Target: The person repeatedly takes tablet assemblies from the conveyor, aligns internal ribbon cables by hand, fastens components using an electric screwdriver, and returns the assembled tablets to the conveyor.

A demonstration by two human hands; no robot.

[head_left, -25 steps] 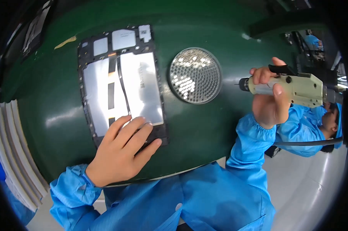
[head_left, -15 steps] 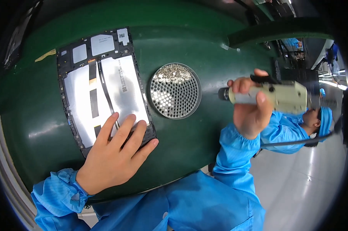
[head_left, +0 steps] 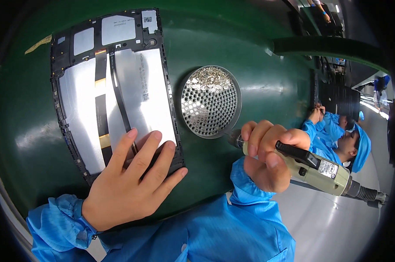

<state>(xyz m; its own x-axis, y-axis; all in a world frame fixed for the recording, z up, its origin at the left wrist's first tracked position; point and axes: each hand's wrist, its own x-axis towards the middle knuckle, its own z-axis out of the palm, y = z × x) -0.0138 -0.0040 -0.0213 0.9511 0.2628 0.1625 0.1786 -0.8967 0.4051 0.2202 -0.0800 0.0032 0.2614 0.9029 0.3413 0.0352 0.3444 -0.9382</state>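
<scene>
My left hand (head_left: 134, 179) lies with fingers spread across the lower end of an opened tablet (head_left: 140, 87), whose black frame and silver panels face up. Under the fingertips runs the lower part of a dark strip along the tablet's middle; what lies beneath the palm is hidden. My right hand (head_left: 271, 153) is wrapped round a pale green electric screwdriver (head_left: 324, 172) with a black lever. Its tip points left, by the lower right rim of a round metal screw tray (head_left: 232, 118). Small screws (head_left: 210, 77) are heaped at the tray's far side, and many holes cover its bottom.
A green work surface (head_left: 258, 87) carries everything. A yellowish strip (head_left: 38, 45) lies by the tablet's far left corner. A dark green curved bar (head_left: 320, 45) arches at the far right. Beyond the right edge, a co-worker in a blue cap (head_left: 361, 148) sits with hands raised.
My right hand has brought the screwdriver nearer and leftward, its tip now beside the tray and its rear tilted down. My left hand stays on the tablet. The whole view has shifted slightly.
</scene>
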